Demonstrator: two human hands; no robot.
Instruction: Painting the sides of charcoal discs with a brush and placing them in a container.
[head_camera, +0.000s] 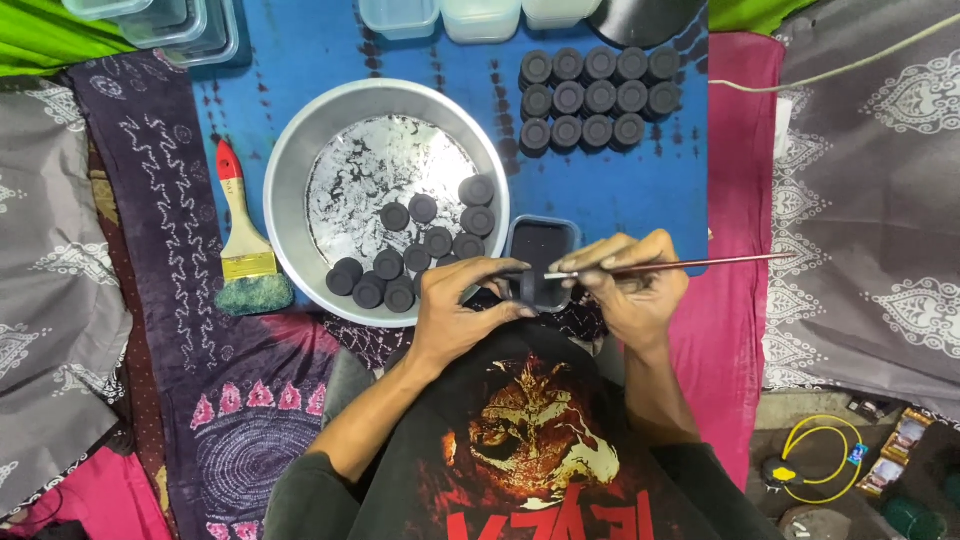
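My left hand (462, 305) grips a small round black cap (523, 286) just in front of my chest. My right hand (632, 285) holds a thin long-handled brush (690, 265), its tip touching the cap. A small dark rectangular tub of black paint (541, 243) sits right behind the cap. The big metal bowl (290, 170) to the left holds several black caps (420, 255) along its near side. Rows of black caps (598, 98) stand on the blue cloth farther back.
A wide flat brush with a red handle (243, 245) lies left of the bowl. Clear plastic containers (470, 18) line the far edge. Patterned cloths cover the floor. A yellow cable (815, 460) lies at lower right, a white cord (830, 70) at upper right.
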